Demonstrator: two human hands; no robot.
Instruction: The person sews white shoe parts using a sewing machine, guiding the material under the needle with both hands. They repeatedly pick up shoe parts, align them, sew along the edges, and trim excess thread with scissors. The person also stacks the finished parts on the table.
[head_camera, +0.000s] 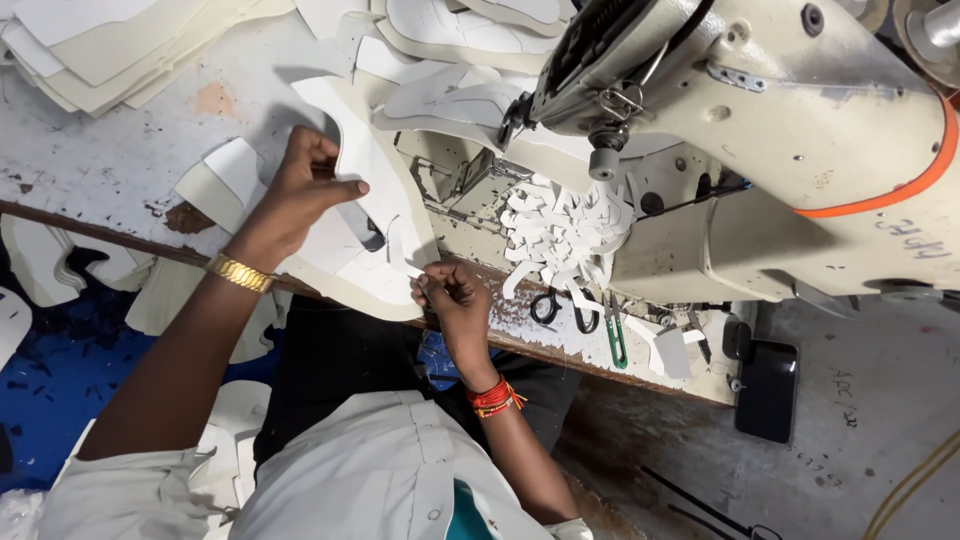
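My left hand grips the upper edge of a white, curved cut piece that lies on the worn table, thumb on top. My right hand pinches the lower right edge of the same piece near the table's front edge. The piece has a cream backing and a dark cut-out where my left fingers sit. The cream sewing machine stands to the right, its needle area just beyond the piece.
Stacks of white and cream cut pieces lie at the top left and along the back. A heap of small white offcuts sits under the machine head. Black-handled scissors and green-handled snips lie by the table edge. More pieces hang at left.
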